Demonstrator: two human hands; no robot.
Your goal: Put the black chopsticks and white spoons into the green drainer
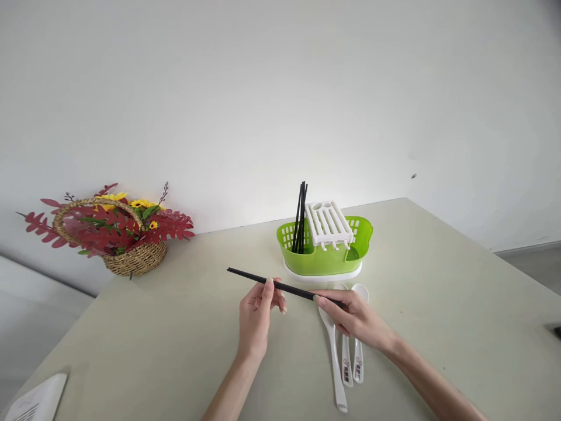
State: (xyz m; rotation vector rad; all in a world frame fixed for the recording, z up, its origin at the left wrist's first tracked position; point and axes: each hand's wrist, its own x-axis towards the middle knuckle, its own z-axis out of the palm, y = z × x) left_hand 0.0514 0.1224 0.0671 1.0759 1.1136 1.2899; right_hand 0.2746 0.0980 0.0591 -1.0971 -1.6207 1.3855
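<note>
A black chopstick [249,277] is held level above the table between both hands. My left hand [256,318] pinches it near its middle. My right hand [357,318] grips its right end, fingers closed round it. Behind them stands a green cutlery holder [322,258] on a white base, with several black chopsticks [300,216] upright in its left compartment and a white slotted insert [328,224] in the middle. Three white spoons [346,359] lie on the table partly under my right hand.
A wicker basket [131,257] of red leaves and yellow flowers sits at the table's far left. A white paper [37,400] lies at the near left corner. A white wall rises behind. A dark object [556,331] shows at the right edge.
</note>
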